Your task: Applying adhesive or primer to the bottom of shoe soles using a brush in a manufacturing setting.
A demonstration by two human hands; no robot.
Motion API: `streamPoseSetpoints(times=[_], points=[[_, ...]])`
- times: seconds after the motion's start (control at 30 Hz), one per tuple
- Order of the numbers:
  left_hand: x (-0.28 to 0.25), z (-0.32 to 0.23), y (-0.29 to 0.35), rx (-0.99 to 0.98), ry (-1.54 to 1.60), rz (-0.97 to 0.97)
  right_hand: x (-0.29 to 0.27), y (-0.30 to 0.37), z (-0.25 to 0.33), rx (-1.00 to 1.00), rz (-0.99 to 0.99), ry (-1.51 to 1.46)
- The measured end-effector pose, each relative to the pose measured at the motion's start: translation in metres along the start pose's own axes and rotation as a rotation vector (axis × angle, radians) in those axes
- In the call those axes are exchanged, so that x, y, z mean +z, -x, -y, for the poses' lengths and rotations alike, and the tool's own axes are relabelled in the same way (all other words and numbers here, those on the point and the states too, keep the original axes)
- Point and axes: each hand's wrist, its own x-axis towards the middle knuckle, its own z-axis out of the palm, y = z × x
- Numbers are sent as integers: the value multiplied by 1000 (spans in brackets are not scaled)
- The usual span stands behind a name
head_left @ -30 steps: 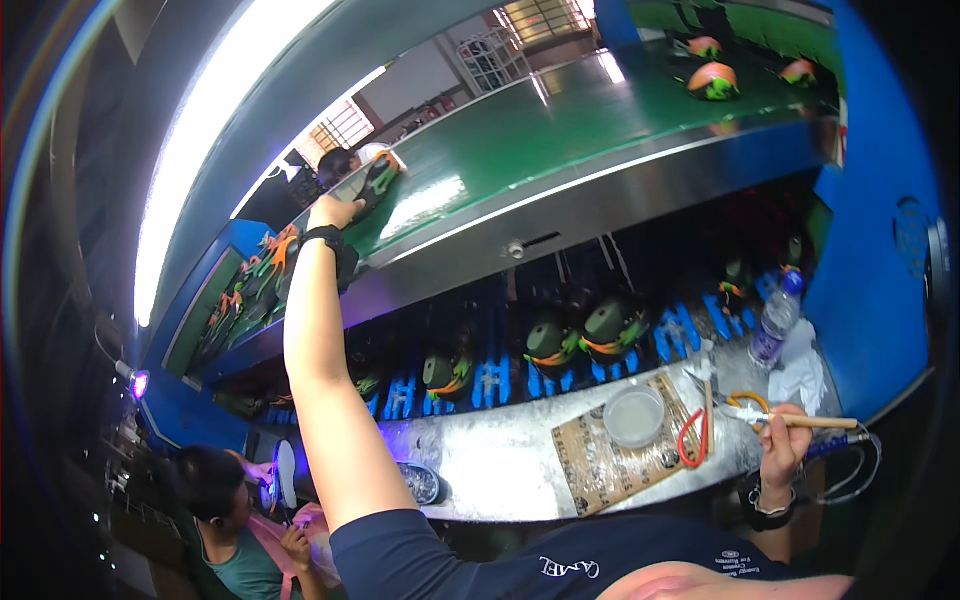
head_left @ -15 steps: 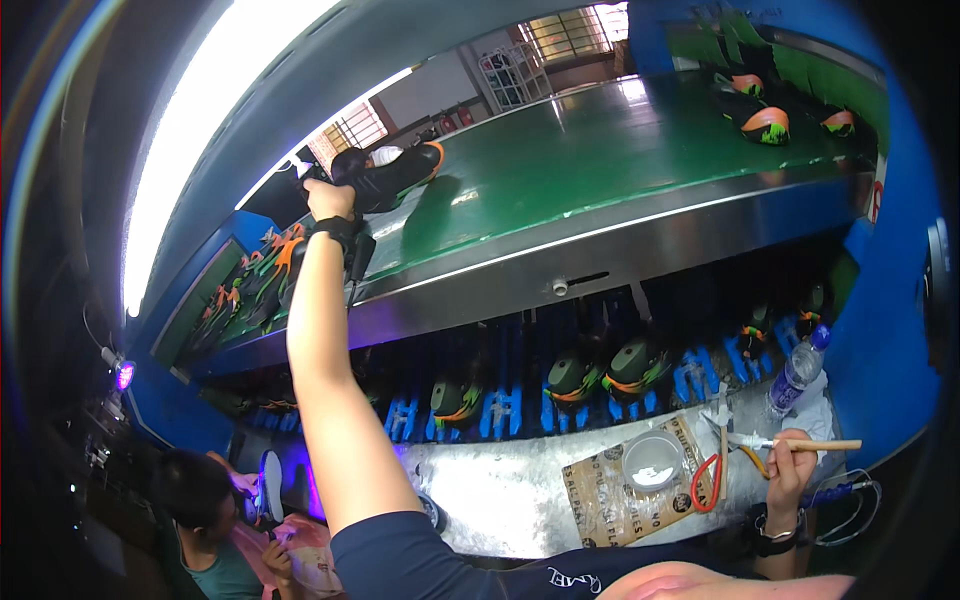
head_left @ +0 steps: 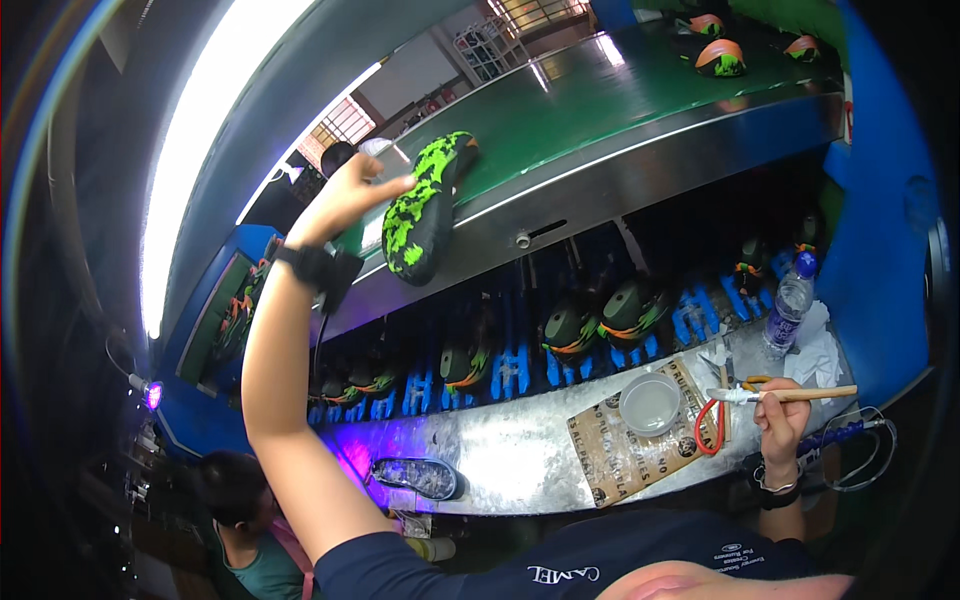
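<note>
My left hand is raised, fingers closed on a shoe sole, black with bright green splashes, tread facing me. The sole hangs over the near edge of the green conveyor belt, off the belt and not yet at the worktop.

My right hand is closed around a wooden-handled brush, bristle end pointing left, just beside the round dish of pale liquid.

Progress, as a judgement: sole picked up, brush ready; I see no coating on this sole, so brushing looks undone. More shoes lie far down the belt. Lasted shoes on blue racks fill the shelf under the belt; whether they are treated I cannot tell. Another dark sole lies on the worktop in violet light.

Packages and labels:
- Flattened brown cardboard sheet with dark print, under the dish, tilted.
- Clear plastic bottle, blue cap, label band, upright at the right end.
- White crumpled cloth beside the bottle.
- Red-handled scissors on the cardboard's right edge.

A co-worker's head shows lower left.
</note>
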Motion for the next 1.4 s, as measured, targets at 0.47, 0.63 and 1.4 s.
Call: streamPoseSetpoints(times=[0.47, 0.63, 1.4], points=[[1, -60, 53, -129, 930, 340, -25, 25, -3, -22, -11, 178], [120, -38, 205, -190, 1588, 524, 10, 7, -6, 90, 210, 152], [279, -44, 314, -901, 2471, 562, 69, -7, -72, 83, 361, 888]])
